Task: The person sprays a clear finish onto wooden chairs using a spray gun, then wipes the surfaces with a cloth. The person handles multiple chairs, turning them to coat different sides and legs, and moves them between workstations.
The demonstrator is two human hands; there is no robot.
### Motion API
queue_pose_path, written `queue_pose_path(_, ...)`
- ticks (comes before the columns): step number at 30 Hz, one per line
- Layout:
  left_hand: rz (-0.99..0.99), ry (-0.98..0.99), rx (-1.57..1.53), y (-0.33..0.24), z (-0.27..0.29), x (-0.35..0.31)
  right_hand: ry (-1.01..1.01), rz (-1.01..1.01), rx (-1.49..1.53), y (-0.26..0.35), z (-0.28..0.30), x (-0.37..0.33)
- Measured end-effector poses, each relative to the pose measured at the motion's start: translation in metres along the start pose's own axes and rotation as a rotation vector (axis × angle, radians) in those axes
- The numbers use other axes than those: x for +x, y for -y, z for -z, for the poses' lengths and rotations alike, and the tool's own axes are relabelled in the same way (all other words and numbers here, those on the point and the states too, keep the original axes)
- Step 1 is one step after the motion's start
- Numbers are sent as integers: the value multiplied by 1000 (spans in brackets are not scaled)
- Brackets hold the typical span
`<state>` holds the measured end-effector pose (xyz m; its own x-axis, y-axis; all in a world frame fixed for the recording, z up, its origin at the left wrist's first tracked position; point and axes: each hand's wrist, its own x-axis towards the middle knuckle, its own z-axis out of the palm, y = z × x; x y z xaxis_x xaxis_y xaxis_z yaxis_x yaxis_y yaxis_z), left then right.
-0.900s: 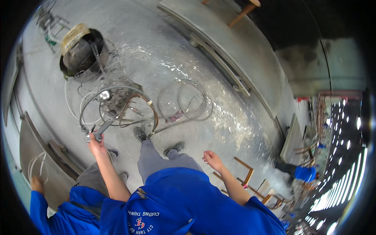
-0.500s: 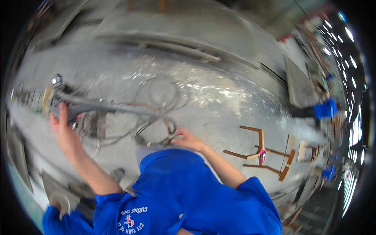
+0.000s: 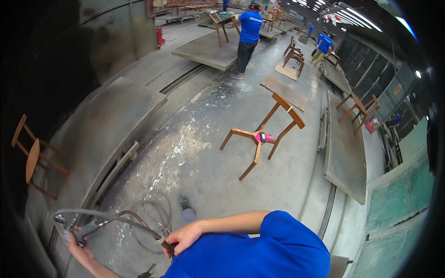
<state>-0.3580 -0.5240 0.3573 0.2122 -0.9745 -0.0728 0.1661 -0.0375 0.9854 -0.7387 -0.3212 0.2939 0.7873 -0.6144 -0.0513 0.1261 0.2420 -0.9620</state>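
My left hand [image 3: 79,250] is at the lower left, its fingers wrapped round a grey metal spray gun [image 3: 89,228]. From the gun a grey hose [image 3: 111,215] arches over towards my right hand [image 3: 186,236]. That hand is closed on the brown end of the hose close to my body, at the bottom middle. More hose lies in loose coils [image 3: 150,206] on the floor beyond both hands. My shoe [image 3: 184,202] shows just past the coils.
A seatless wooden chair frame [image 3: 295,117], with a pink and black item on it, stands ahead. Low grey platforms [image 3: 116,109] flank the walkway, carrying chairs [image 3: 32,160] [image 3: 359,105]. A co-worker [image 3: 250,28] stands farther ahead by a chair. Flat boards [image 3: 285,91] lie on the floor.
My view has swung right and up, bringing the chair frame and walkway to the middle. My right hand, loosely spread by the hose before, is now closed on it. The left still holds the spray gun.
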Motion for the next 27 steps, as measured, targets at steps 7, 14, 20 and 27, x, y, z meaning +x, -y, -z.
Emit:
queue_pose_path(7,455,-43,-426,165,-114,33,-297,57,442,48,110,22)
queue_pose_path(14,964,-161,-657,287,-231,7,-498,188,828,85,257,15)
queue_pose_path(20,1195,250,-449,280,-298,61,-362,-20,-14,98,315,-6)
queue_pose_path(27,1011,48,-433,245,-344,135,-484,55,-1030,43,416,72)
